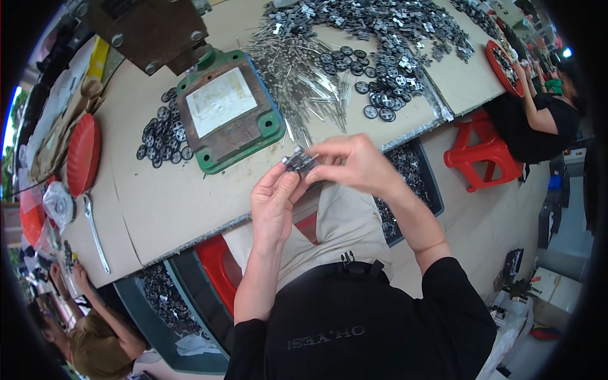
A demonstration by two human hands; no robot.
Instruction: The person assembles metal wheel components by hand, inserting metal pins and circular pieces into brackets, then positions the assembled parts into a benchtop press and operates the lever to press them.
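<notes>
Above my lap, at the table's front edge, my left hand [273, 199] pinches a small dark grey part with silvery ends [300, 162], which looks like a toy car chassis. My right hand [358, 166] is closed at the right side of that part, thumb and fingers pressed together. Whatever those fingertips hold is too small to make out. Just beyond lie a pile of thin metal pins [297, 82] and small black wheels with silver spokes [386, 100]. More wheels [163, 136] lie to the left, and a heap of grey parts [392, 28] is farther back.
A green-framed press base [272, 123] with a white plate stands left of the pins, under a brown press head [145, 31]. A wrench [95, 234] and red dish [84, 155] lie left. Bins of parts [168, 297] [411, 183] flank me. People sit at both sides; a red stool [478, 152] is right.
</notes>
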